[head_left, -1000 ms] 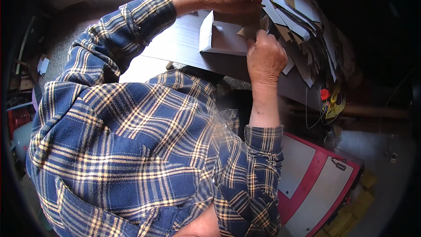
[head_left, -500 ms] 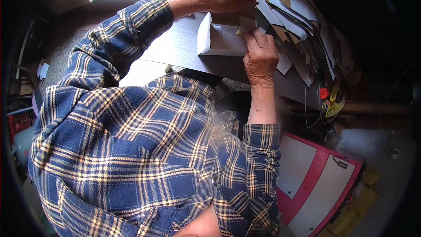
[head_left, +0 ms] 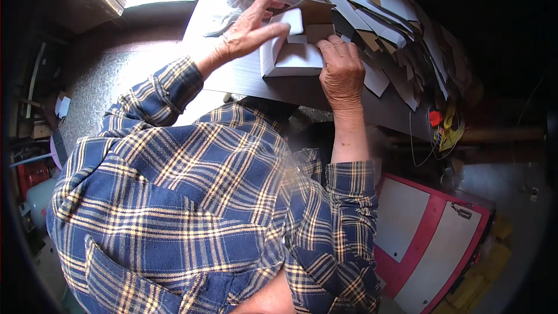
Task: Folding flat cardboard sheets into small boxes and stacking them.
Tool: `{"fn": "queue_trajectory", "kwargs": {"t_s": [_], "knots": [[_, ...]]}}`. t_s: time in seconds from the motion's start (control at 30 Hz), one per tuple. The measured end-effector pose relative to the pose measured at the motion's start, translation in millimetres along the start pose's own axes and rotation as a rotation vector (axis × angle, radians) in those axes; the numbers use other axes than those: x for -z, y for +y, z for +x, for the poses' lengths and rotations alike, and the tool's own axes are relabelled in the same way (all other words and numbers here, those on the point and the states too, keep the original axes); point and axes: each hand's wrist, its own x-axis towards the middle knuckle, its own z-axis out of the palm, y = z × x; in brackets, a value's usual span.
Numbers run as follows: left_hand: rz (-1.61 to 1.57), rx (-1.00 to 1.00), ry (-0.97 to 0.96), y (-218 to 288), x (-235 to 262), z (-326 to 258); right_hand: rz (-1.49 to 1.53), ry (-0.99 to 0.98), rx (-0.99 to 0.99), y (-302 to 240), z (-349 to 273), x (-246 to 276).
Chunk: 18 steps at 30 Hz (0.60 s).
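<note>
A small white cardboard box [head_left: 293,71] with a brown inside stands on the table, its top open and its flaps raised. My right hand [head_left: 343,72] is closed on the box's right side, fingertips bent over the upper edge. Over the left side of the box hangs my left hand [head_left: 253,29], fingers spread and holding nothing. Its thumb is close to a white flap [head_left: 295,21] that stands up there; whether they touch I cannot tell.
Piled flat cardboard blanks [head_left: 378,17], white and brown, cover the table's far and right parts. Crumpled white plastic [head_left: 224,14] lies left of the box on the grey table [head_left: 235,75]. A red-and-white panel [head_left: 430,238] stands at lower right, below a yellow packet [head_left: 449,134].
My left hand has moved left and nearer from the box's far side, and its fingers have opened. A white flap now shows upright at the box's left. My right hand stays at the box's right side.
</note>
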Motion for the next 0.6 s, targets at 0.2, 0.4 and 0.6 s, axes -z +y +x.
{"fn": "queue_trajectory", "kwargs": {"t_s": [0.2,0.4,0.6], "knots": [[-0.16,0.201,-0.016,1.6,-28.4,0.3,-0.018,-0.027,-0.008,-1.7,-0.7,2.6],[0.393,-0.195,0.251,19.9,-22.8,7.8,-0.009,0.005,-0.019,-4.0,1.3,3.8],[0.527,-0.289,0.074,23.6,-19.5,26.4,-0.025,-0.082,-0.034,-2.2,1.8,5.0]]}}
